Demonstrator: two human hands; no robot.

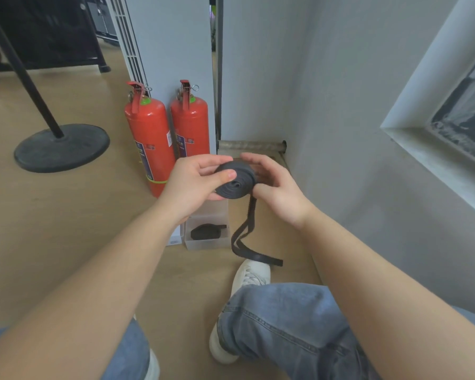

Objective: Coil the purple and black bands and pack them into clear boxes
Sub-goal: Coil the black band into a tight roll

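A black band (235,182) is wound into a thick coil held in the air between both hands. My left hand (195,182) grips the coil from the left, thumb across its face. My right hand (274,185) holds its right edge with curled fingers. The band's loose tail (244,237) hangs down and ends on the floor by my shoe. Below the hands, a clear box (206,242) stands open on the floor with another coiled black band (205,232) inside. No purple band is visible.
Two red fire extinguishers (151,141) stand against the white panel behind the box. A black round stand base (62,148) sits on the wooden floor at left. A grey wall (340,133) closes the right side. My jeans and white shoes (251,275) fill the foreground.
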